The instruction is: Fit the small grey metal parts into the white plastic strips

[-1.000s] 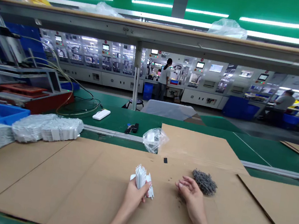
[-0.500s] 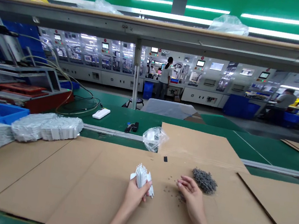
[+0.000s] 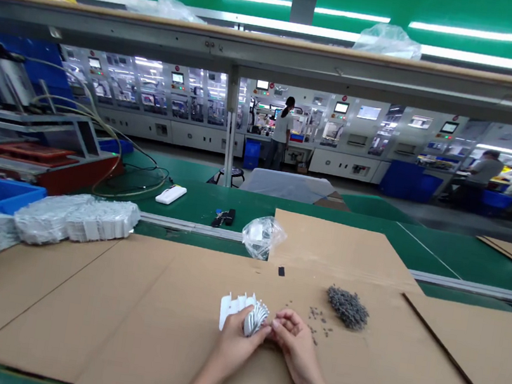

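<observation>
A bundle of white plastic combs [image 3: 243, 309] sits in the left hand [image 3: 235, 346], its fingers closed tight to keep the bundle together, just above a cardboard sheet [image 3: 144, 329]. The right hand [image 3: 295, 345] pinches beside it with its fingers [image 3: 282, 320]; I cannot tell if they hold anything. A heap of small grey parts [image 3: 347, 308] lies nearby.

The left hand [image 3: 237, 346] grips white comb-like plastic strips [image 3: 233, 309], the right hand [image 3: 296, 346] touching them, above a cardboard sheet [image 3: 144, 329], with a heap of small grey parts [image 3: 348, 308] to the right.
</observation>
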Motion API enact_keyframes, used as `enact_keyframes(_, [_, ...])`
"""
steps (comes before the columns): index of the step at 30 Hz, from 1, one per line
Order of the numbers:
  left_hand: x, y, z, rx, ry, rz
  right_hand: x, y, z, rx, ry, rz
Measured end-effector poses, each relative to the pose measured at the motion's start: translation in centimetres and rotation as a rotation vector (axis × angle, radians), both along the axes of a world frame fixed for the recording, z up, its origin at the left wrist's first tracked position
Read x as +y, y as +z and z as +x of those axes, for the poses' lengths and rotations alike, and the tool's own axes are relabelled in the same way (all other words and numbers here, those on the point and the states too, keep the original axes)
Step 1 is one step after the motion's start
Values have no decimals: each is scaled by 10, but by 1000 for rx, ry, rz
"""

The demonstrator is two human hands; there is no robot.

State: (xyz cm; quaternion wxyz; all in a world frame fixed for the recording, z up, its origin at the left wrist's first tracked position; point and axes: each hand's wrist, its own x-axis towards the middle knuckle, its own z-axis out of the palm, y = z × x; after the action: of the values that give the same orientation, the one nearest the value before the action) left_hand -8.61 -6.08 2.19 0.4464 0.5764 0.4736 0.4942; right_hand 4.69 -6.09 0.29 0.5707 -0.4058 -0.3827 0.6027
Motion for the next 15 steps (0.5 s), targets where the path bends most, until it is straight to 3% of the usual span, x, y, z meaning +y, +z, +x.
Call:
enact_keyframes(7, [4,-15,2,-42,-15,-116,2,-5,-5,-118,-96,77])
enact_keyframes(15, [8,-19,-1,-161,-57,-163,-8,16,0,-495,-2,301])
